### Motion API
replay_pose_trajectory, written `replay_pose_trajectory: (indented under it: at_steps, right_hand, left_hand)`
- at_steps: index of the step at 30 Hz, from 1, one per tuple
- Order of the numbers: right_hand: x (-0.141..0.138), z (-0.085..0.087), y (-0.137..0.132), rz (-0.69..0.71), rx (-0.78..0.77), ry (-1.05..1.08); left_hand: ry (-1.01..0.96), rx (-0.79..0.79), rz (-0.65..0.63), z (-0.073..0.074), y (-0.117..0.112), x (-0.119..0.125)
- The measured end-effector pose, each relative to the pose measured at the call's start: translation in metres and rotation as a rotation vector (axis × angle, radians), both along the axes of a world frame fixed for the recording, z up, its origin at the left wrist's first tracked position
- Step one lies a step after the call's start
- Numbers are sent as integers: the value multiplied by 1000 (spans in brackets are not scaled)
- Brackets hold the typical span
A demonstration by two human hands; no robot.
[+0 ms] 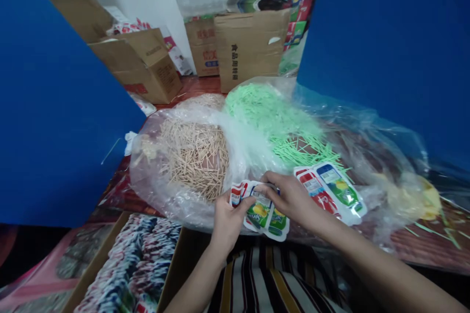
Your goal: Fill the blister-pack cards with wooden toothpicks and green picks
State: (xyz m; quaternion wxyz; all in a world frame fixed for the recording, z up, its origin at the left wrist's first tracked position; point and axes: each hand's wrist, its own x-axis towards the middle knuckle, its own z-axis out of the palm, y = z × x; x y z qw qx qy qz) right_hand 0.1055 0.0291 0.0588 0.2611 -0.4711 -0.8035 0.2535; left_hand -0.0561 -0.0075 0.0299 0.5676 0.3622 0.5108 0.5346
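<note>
Printed packets (pixel 261 212) with white edges and green, red and blue fronts are held before my body, several of them fanned out. My left hand (pixel 228 217) pinches their left side between thumb and fingers. From the right, my right hand (pixel 286 196) has its fingers closed over their upper edge. Beside my right wrist lies another set of packets (pixel 340 187), one red and one green showing. Just beyond my hands, clear plastic bags hold thin tan sticks (pixel 196 156) on the left and light green sticks (pixel 273 112) on the right.
At lower left, a carton (pixel 106 254) holds many packets standing in rows. Blue panels (pixel 62 98) rise on both sides. Cardboard boxes (pixel 253 49) stand at the back. A crumpled clear bag (pixel 389 142) and loose green sticks lie to the right.
</note>
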Motion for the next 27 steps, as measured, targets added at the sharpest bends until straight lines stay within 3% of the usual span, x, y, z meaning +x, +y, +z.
replay_pose_trajectory:
  at_steps: [4,8,11,13,15,19,23,27]
  right_hand:
    - [12,-1,-3,-32,39,10]
    - [28,9,-1,46,44,60]
    - [57,19,25,37,-56,87]
    - [86,18,57,-87,-59,17]
    - [115,7,93,-211,-93,-316]
    - [149,-33,147,-192,-245,-504]
    - [149,-63,169,-112,-300,-567]
    - [147,-72,182,-37,-337,-568]
  left_hand:
    - [-44,-45,-58,0,4,16]
    - [-123,-113,-66,-3,8,29]
    - [-94,-157,-20,-4,11,35]
    - [-70,-173,12,-3,12,39]
    - [-53,-175,33,-2,13,42]
    - [-20,-212,35,-3,14,48]
    - [-5,-222,39,-5,14,54]
    - [-22,-231,65,-2,17,59]
